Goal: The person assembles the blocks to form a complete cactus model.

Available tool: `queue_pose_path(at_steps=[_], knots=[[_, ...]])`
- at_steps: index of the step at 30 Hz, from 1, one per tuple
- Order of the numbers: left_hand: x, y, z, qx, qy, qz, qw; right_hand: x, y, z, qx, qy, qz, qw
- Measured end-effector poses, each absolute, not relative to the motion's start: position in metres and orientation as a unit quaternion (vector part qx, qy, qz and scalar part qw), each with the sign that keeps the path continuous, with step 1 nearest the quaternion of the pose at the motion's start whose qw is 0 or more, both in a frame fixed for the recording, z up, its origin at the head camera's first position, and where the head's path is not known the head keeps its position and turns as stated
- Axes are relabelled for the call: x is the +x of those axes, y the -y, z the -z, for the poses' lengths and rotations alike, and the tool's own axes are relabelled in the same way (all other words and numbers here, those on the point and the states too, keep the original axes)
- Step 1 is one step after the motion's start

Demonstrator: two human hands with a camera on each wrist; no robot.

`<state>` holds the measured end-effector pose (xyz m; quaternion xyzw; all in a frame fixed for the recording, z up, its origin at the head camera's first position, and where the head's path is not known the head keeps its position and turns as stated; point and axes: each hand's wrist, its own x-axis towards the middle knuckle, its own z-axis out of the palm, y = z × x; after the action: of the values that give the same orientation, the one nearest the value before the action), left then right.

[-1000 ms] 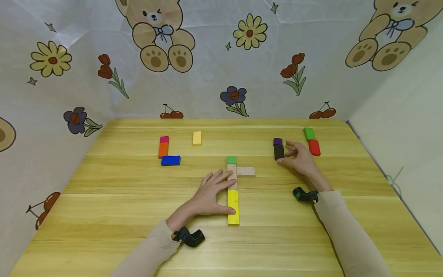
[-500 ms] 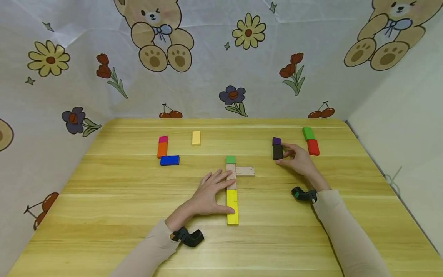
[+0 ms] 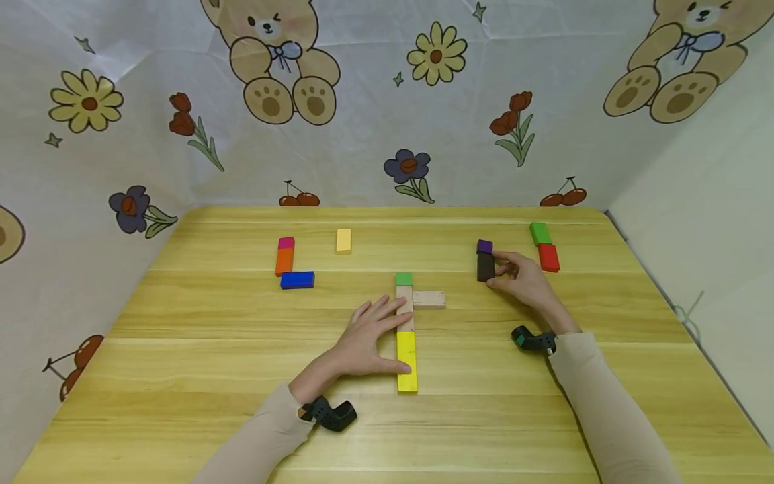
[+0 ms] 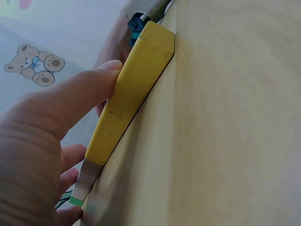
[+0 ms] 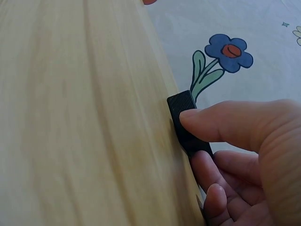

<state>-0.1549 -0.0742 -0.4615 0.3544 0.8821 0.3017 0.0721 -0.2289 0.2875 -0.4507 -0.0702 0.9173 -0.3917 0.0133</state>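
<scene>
near the middle, the left hand (image 3: pixel 363 346) is resting, fingers spread, on a long yellow block (image 3: pixel 408 353) and a speckled pale block (image 3: pixel 404 292), hiding bits. farther right, the right hand (image 3: pixel 525 279) is pinching a boxy, finely lined black block (image 3: pixel 486 267), partly covering it.

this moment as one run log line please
left hand: thumb on yellow block, fingers at adjoining pale block | right hand: holds black block | purple block: at black block's far end
</scene>
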Motion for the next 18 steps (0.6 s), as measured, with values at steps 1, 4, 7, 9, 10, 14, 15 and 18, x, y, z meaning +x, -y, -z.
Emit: queue_pose_path(at_steps=[1,4,7,9,10,14,15,18], knots=[[-0.155,0.074,0.461,0.355,-0.882,-0.302,0.072,-0.229,-0.288,0.451,-0.071,-0.917,0.393,0.012],[-0.155,0.074,0.461,0.355,-0.882,-0.302,0.073,-0.229,-0.289,0.451,-0.074,-0.914,0.399,0.010],[-0.155,0.074,0.461,0.354,-0.882,-0.302,0.073,-0.228,-0.289,0.451,-0.076,-0.909,0.410,0.010],[-0.155,0.074,0.460,0.354,-0.882,-0.301,0.073,-0.228,-0.288,0.451,-0.076,-0.906,0.416,0.010],[-0.154,0.074,0.460,0.355,-0.882,-0.301,0.073,-0.227,-0.288,0.451,-0.075,-0.905,0.419,0.010],[-0.154,0.074,0.460,0.355,-0.882,-0.301,0.074,-0.227,-0.283,0.449,-0.065,-0.904,0.423,0.012],[-0.154,0.074,0.460,0.355,-0.882,-0.301,0.074,-0.226,-0.280,0.449,-0.065,-0.902,0.426,0.015],[-0.154,0.074,0.460,0.354,-0.883,-0.301,0.073,-0.225,-0.271,0.445,-0.068,-0.899,0.432,0.025]])
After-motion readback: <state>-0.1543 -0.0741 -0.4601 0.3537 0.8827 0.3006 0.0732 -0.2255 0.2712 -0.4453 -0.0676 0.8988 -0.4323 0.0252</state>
